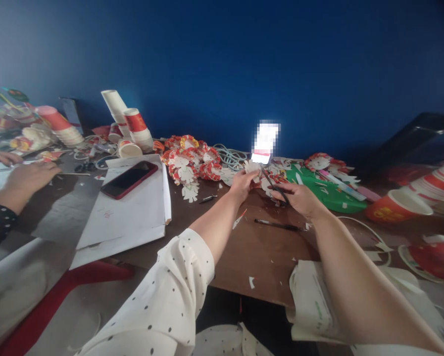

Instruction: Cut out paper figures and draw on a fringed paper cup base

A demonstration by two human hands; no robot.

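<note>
My left hand pinches a pale cut paper piece above the brown table. A pair of dark-handled scissors is in my right hand, with the blades pointing up and left toward the paper. Whether the blades touch it I cannot tell. Behind my hands a lit phone leans near the blue wall. To the left lies a heap of red and white paper flowers, with a white cut-out in front. A black pen rests on the table just below my right hand.
A dark phone in a red case lies on white paper sheets at left. Paper cups stand behind it; more cups lie at right beside green card. A co-worker's hands rest at far left.
</note>
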